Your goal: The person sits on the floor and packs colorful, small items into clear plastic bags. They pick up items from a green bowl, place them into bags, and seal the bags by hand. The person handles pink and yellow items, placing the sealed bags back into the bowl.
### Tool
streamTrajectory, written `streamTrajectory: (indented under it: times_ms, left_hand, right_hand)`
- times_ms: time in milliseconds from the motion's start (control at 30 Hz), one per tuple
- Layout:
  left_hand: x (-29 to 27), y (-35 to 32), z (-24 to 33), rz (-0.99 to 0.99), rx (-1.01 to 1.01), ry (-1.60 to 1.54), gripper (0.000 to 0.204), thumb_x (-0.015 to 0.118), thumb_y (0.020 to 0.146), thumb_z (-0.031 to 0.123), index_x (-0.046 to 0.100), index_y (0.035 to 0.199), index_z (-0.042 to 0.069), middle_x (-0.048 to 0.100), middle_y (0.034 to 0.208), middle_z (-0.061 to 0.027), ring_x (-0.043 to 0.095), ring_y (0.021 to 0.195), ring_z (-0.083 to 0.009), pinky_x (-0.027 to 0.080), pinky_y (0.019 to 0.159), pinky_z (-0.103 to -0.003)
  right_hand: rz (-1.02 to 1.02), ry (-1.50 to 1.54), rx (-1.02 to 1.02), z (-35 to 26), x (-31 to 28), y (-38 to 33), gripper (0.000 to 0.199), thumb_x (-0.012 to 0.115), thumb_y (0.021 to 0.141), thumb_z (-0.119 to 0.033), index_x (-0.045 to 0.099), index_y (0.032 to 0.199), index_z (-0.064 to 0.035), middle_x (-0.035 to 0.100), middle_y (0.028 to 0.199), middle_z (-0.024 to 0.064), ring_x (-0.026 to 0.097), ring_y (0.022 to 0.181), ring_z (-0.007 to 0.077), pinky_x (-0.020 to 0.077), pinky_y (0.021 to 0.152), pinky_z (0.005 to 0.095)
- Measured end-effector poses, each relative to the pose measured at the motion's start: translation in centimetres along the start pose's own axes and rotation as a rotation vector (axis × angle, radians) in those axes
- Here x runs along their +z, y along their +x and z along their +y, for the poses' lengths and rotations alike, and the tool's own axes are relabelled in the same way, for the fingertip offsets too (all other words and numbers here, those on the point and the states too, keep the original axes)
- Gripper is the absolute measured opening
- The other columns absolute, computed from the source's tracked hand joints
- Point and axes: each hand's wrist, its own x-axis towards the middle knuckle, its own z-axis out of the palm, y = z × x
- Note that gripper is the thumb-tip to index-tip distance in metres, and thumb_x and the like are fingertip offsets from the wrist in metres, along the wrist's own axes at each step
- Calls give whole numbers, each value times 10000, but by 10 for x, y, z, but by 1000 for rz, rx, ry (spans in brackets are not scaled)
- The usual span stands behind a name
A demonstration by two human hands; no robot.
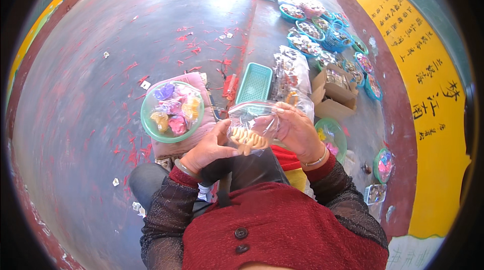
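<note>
From the head view: both hands are up in the middle on a clear plastic zip bag with a red strip along its top (262, 119). Inside is a tan, ridged, comb-like piece (249, 140). The left hand (212, 149) grips the lower-left edge, at about eight o'clock on the bag; the right hand (300, 130) pinches the upper-right corner, around one or two. Can't tell if the zip is sealed.

That'd be my worry, tbh. If the mouth is open and the bag tips, the piece could slide out toward the dark trousers (257, 172) at six. Thin slick film could also slip out of that corner pinch, and tugging both ways might stretch the seal.

Room-wise: the round pale-green plastic bowl of coloured packets (172, 139) sits at nine to ten, so a wide left elbow might clip its rim. The teal rectangular perforated basket (254, 82) is at twelve, the brown open cardboard box (333, 105) at two, and another green bowl (341, 136) at three, partly behind the right hand, so that side's tight. Most slack is past the left bowl, over the grey floor (85, 104).
</note>
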Motion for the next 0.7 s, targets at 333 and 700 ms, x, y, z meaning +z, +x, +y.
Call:
streamTrajectory:
  times_ms: [333, 700]
  left_hand:
    - [-8, 0, -4, 23, -19, -61, 325, 584, 899, 93, 522, 1201, -8, 619, 1112, -55, 587, 971, -98, 461, 838, -236]
    - [-20, 2, -25, 126, -75, -105, 300, 615, 893, 110, 540, 1164, 6, 605, 1043, -28, 596, 913, -106, 494, 798, -246]
  right_hand:
    - [197, -257, -220, 19, 0, 19, 220, 415, 974, -122, 498, 1147, -14, 609, 1141, 166, 607, 1050, 250, 485, 898, 396]
    - [-269, -1793, -795, 36, 29, 12, 391, 621, 829, -133, 574, 1201, -20, 532, 1309, 145, 473, 1259, 286, 324, 1068, 410]
